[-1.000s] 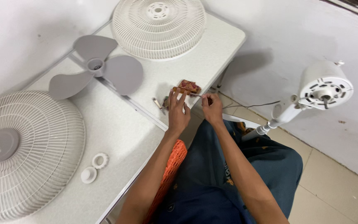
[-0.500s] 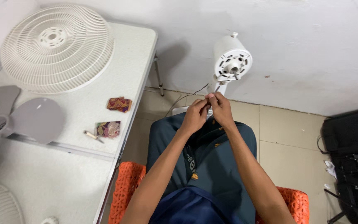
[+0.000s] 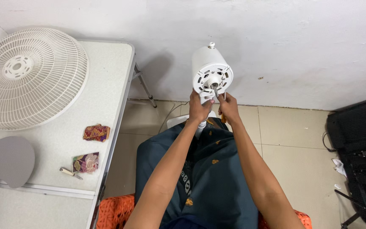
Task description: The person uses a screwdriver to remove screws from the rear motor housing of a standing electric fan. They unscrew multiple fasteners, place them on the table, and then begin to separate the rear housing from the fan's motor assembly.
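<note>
White fan motor housing (image 3: 211,70) stood upright on slim white pole before white wall, round vented face tilted toward camera, metal shaft (image 3: 214,87) protruding at centre, small knob on top.
</note>
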